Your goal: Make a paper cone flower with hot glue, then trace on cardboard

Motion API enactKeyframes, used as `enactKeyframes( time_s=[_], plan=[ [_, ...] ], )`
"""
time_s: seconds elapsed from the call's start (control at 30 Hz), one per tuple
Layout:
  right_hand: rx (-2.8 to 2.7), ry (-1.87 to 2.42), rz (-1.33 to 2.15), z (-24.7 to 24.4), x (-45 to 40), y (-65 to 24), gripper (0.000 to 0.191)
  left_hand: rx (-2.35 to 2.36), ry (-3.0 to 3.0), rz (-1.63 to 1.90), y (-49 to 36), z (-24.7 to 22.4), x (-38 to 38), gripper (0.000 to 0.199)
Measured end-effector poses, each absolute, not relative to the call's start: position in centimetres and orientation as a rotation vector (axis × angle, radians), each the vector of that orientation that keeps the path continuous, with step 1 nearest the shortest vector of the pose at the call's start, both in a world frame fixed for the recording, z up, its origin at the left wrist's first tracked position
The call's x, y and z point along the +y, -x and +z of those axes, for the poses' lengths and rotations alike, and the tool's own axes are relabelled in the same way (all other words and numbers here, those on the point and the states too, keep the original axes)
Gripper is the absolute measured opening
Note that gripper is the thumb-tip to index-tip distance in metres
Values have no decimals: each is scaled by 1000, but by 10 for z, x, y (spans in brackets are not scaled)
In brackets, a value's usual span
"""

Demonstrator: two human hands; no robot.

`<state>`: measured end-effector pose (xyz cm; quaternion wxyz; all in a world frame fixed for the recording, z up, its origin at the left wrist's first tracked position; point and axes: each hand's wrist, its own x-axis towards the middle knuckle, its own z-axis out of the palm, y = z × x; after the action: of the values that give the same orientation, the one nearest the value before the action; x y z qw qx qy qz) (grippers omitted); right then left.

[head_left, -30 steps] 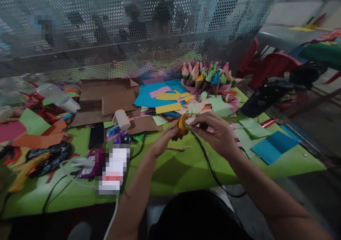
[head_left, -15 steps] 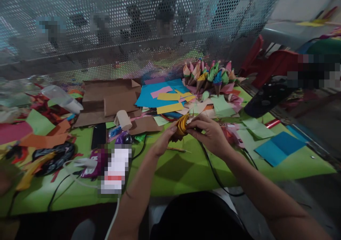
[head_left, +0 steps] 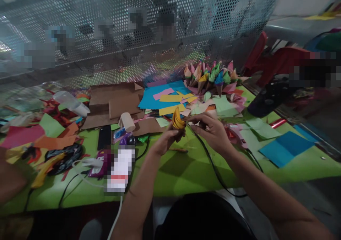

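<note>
A twisted yellow paper piece, pointed at the top, stands upright in my left hand, whose fingers wrap round its lower part. Just right of it is my right hand, fingers drawn together in a pinch; whatever it holds is too small to make out. Behind my hands lie yellow strips and a blue sheet. Several colourful paper cones stand grouped at the back of the green table.
Brown paper, a black phone and a clear cup lie on the left. A glue gun with a cable and a folded blue sheet are on the right. Another person's arm shows at the left edge.
The yellow paper piece has turned from tilted to upright in my left hand. My right hand has come away from it. The view has shifted slightly, and more of the other person's arm shows.
</note>
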<state>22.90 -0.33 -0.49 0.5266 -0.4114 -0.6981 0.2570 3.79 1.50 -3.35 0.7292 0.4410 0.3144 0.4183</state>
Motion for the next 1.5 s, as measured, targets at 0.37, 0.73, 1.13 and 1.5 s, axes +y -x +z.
enactKeyframes(
  time_s=[0.37, 0.73, 1.13, 1.5],
  plan=[
    [-1628, 960, 591, -17, -3, -230, 11, 744, -976, 956, -38, -31, 15, 37],
    [-1672, 1071, 625, -27, -4, -221, 20, 799, -822, 1173, -35, -45, 25, 41],
    [-1698, 1087, 650, -39, 6, -219, 22, 820, -938, 1206, -32, -34, 24, 45],
    [-1693, 1046, 680, -45, 9, -216, 14, 890, -1120, 1224, -33, -36, 25, 48]
  ],
)
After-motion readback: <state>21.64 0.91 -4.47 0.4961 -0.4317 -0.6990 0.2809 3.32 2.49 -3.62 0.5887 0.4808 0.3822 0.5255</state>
